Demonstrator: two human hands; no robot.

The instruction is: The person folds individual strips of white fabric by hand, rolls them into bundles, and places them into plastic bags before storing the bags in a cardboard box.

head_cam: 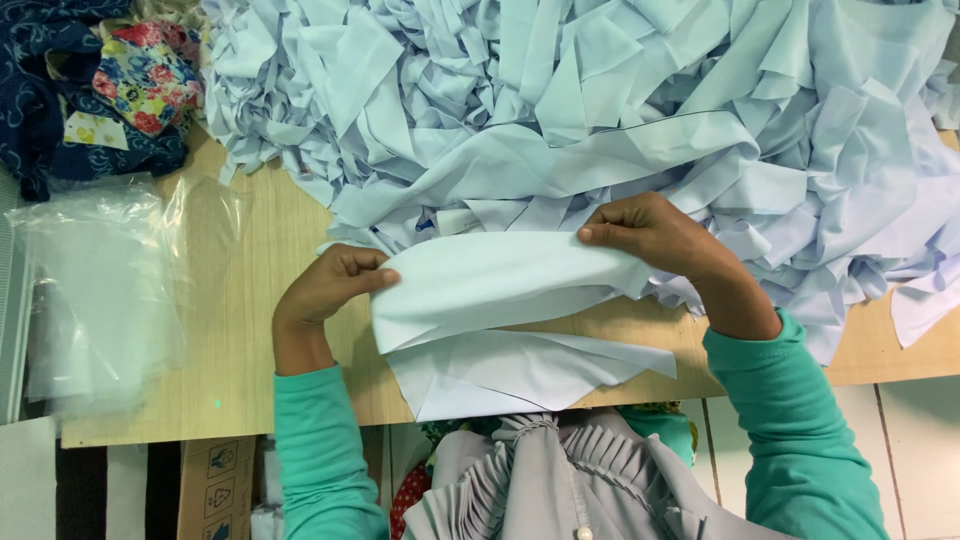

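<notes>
While both hands pinch it: the pale blue strip [490, 280] spans between the fingers, above a cut piece [520, 370].
Left hand [325, 290]: closed on the strip's end.
Right hand [655, 235]: fingertips clamped (thumb hidden).
Risk: a loose end may snag the fabric heap [600, 100] just beyond the knuckles, dragging scraps.

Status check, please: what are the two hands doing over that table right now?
Left hand and right hand each grip an end of a pale blue cloth piece. Similar piece lies beneath. Big scrap pile right behind.
</notes>
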